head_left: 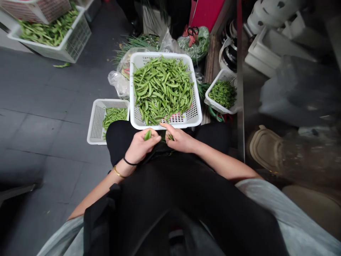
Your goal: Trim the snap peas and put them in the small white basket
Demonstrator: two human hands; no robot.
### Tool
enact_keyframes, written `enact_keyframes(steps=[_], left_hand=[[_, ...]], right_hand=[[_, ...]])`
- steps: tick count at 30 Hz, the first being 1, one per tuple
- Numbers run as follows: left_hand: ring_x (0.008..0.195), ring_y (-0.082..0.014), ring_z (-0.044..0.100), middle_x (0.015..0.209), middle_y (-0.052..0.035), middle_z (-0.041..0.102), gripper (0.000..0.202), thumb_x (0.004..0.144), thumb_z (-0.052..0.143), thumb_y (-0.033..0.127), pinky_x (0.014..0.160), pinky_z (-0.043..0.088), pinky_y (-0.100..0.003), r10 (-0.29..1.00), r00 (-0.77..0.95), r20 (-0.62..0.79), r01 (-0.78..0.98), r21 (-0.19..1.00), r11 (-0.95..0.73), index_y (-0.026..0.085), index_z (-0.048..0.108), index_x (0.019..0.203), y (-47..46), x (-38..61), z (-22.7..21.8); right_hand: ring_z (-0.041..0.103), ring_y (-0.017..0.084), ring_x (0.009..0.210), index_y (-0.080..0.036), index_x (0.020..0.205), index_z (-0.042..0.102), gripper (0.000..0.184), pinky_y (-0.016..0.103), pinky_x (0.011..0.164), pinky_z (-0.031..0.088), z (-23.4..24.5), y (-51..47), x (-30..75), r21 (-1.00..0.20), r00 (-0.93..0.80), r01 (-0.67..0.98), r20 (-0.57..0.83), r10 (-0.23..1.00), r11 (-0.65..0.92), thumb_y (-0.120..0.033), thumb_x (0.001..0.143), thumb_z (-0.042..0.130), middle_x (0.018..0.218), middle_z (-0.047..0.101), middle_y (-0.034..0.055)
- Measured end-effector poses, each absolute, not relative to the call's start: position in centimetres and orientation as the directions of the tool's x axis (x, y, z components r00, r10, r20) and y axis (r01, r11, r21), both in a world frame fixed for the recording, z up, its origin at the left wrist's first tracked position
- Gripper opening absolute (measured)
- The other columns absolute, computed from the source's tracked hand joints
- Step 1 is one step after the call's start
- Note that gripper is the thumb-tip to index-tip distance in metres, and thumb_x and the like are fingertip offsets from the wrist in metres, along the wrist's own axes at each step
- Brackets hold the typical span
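A white perforated basket (198,112) heaped with green pea pods (162,87) rests at my knees. Just in front of its near rim, my left hand (140,144) is closed on a single pea pod (147,135), which shows between thumb and fingers. Close beside it, my right hand (182,139) has its index finger stretched to the basket's rim. Its other fingers are curled round a bit of green, apparently pea pod, mostly hidden. By my left knee, a smaller white basket (96,122) on the floor holds more green pods (115,116).
To the right stands a small basket (213,103) of leafy greens. Behind the large basket lie plastic bags (119,83), long green stalks (138,44) and scissors (193,31). A crate (77,42) of greens stands far left. A metal post (240,106) rises at right.
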State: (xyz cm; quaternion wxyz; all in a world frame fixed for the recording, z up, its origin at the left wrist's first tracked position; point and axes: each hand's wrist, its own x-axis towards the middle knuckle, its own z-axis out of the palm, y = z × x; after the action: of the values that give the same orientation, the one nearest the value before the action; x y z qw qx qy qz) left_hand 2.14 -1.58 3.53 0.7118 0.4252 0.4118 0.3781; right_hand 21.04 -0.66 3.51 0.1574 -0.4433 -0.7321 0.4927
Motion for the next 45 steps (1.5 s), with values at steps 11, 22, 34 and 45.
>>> enact_keyframes(steps=[11, 22, 34, 45], left_hand=[[0.033, -0.0022, 0.026, 0.042, 0.0086, 0.038, 0.025, 0.06, 0.077, 0.029, 0.033, 0.017, -0.016, 0.79, 0.389, -0.474, -0.043, 0.847, 0.53, 0.012, 0.061, 0.068, -2.2, 3.3, 2.5], [0.033, -0.0014, 0.024, 0.042, 0.0087, 0.037, 0.023, 0.063, 0.077, 0.025, 0.033, 0.015, -0.015, 0.836, 0.315, -0.449, -0.198, 0.831, 0.52, 0.01, 0.063, 0.074, -1.6, 2.2, 2.3], [0.035, -0.0001, 0.015, 0.044, 0.0108, 0.023, 0.025, 0.077, 0.069, 0.032, 0.034, 0.013, -0.012, 0.755, 0.53, -0.386, -0.321, 0.732, 0.6, 0.01, 0.059, 0.071, -2.1, 2.7, 3.4], [0.037, -0.0022, 0.02, 0.049, 0.0077, 0.037, 0.021, 0.078, 0.067, 0.028, 0.033, 0.014, -0.012, 0.829, 0.434, -0.351, -0.437, 0.723, 0.535, 0.016, 0.05, 0.074, -2.0, 3.0, 4.1]], right_hand=[[0.059, 0.029, 0.109, -0.003, 0.146, 0.005, 0.067, 0.046, 0.089, 0.048, 3.2, -3.3, 18.6, -0.752, -0.571, 0.607, -0.187, 0.8, 0.257, -0.017, 0.089, 0.038, 0.131, 0.05, 0.0256], [0.058, 0.01, 0.06, -0.013, 0.095, 0.058, 0.016, 0.022, 0.063, 0.042, 4.7, -3.6, 21.3, -0.823, -0.661, 0.535, -0.266, 0.702, 0.192, -0.022, 0.091, 0.045, 0.069, 0.063, 0.0011], [0.048, 0.008, 0.059, -0.015, 0.085, 0.061, 0.013, 0.02, 0.06, 0.037, 5.7, -0.7, 22.2, -0.831, -0.437, 0.4, 0.197, 0.878, 0.386, -0.027, 0.086, 0.056, 0.068, 0.057, -0.0017], [0.049, 0.014, 0.066, -0.017, 0.071, 0.055, 0.024, 0.026, 0.061, 0.038, 5.5, -1.2, 22.4, -0.536, -0.406, 0.649, 0.357, 0.841, 0.541, -0.024, 0.09, 0.041, 0.069, 0.055, 0.0047]])
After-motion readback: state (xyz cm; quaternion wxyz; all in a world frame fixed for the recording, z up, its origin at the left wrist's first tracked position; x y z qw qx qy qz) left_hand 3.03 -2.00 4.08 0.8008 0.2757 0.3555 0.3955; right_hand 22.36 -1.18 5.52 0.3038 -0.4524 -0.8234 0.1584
